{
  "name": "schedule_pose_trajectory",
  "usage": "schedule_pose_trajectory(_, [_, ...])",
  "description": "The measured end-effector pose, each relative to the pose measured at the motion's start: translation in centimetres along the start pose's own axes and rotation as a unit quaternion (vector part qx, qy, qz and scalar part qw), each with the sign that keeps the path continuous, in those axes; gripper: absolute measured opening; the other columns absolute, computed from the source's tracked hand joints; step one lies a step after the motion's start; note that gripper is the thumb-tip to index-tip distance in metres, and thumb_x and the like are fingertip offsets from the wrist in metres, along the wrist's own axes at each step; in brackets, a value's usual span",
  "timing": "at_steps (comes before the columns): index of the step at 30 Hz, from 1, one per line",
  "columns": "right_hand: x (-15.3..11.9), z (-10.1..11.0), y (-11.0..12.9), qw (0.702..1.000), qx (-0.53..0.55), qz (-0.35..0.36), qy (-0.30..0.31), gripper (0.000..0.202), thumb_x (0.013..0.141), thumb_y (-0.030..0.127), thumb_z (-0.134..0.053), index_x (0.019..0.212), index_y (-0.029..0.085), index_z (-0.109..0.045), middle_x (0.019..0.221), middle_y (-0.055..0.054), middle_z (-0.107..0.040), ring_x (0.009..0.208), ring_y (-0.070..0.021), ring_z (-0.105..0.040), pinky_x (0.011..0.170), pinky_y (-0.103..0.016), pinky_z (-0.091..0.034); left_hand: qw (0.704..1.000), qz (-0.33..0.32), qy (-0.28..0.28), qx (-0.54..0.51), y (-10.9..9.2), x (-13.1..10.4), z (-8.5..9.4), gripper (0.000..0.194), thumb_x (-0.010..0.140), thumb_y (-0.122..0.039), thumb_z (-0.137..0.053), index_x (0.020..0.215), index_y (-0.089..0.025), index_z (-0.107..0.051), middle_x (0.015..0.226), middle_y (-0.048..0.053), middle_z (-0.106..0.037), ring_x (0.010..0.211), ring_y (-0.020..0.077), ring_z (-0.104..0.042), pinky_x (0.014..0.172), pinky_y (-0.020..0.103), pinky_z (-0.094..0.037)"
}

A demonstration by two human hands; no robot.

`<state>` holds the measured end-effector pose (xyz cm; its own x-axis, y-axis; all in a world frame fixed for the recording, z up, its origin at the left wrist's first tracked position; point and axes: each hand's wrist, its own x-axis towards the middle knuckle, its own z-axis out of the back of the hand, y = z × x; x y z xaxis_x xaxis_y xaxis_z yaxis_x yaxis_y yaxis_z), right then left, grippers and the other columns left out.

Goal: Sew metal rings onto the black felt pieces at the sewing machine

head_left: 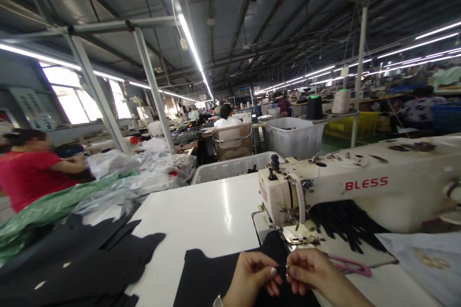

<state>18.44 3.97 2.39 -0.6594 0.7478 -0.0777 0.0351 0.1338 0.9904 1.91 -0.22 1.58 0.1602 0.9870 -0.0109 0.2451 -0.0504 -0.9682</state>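
Note:
My left hand [254, 276] and my right hand [306, 271] are close together over a black fabric piece [207, 273], just in front of the sewing machine [284, 192]. Thumb and fingers of the left hand are pinched; what they hold, if anything, is too small to tell. In the right hand, a small shiny metal thing shows at the fingertips. The black fabric reaches up to the needle area of the machine. Pink-handled snips [351, 265] lie beside the right wrist.
Black cut pieces [86, 254] are stacked at the left. Black strips [347, 220] lie under the machine arm, near a white bag [425, 259]. Bins [295, 136] stand behind the table [201, 216]. A person in red [32, 172] sits at the left.

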Motion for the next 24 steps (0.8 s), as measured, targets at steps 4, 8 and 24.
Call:
schedule_pose_trajectory(4, [-0.2, 0.3, 0.7, 0.999, 0.038, -0.033, 0.007, 0.033, 0.058, 0.041, -0.071, 0.067, 0.014, -0.054, 0.059, 0.000, -0.061, 0.049, -0.0084, -0.056, 0.046, -0.019, -0.038, 1.000, 0.016, 0.020, -0.015, -0.3, 0.1, 0.2, 0.038, 0.054, -0.040, -0.075, 0.066, -0.006, -0.064, 0.049, 0.003, -0.062, 0.036, 0.0067, -0.052, 0.037, 0.016, -0.039])
schedule_pose_trajectory(8, [-0.2, 0.5, 1.2, 0.997, 0.024, -0.060, 0.049, 0.033, 0.057, 0.038, -0.073, 0.067, 0.012, -0.054, 0.058, -0.002, -0.063, 0.047, -0.0083, -0.057, 0.044, -0.017, -0.038, 0.998, 0.043, 0.048, -0.019, -0.2, 0.1, 0.5, 0.035, 0.055, -0.037, -0.075, 0.065, -0.005, -0.064, 0.048, 0.003, -0.061, 0.033, 0.0052, -0.050, 0.035, 0.014, -0.037])
schedule_pose_trajectory(24, [1.4, -0.1, -1.0, 0.999, -0.018, 0.030, -0.008, 0.042, 0.062, 0.052, -0.064, 0.071, 0.012, -0.057, 0.059, -0.002, -0.061, 0.050, -0.0111, -0.057, 0.047, -0.022, -0.042, 0.997, 0.041, -0.052, 0.037, 0.9, 0.9, 0.6, 0.040, 0.051, -0.043, -0.074, 0.061, -0.012, -0.052, 0.048, 0.002, -0.060, 0.035, 0.0092, -0.052, 0.035, 0.017, -0.037])
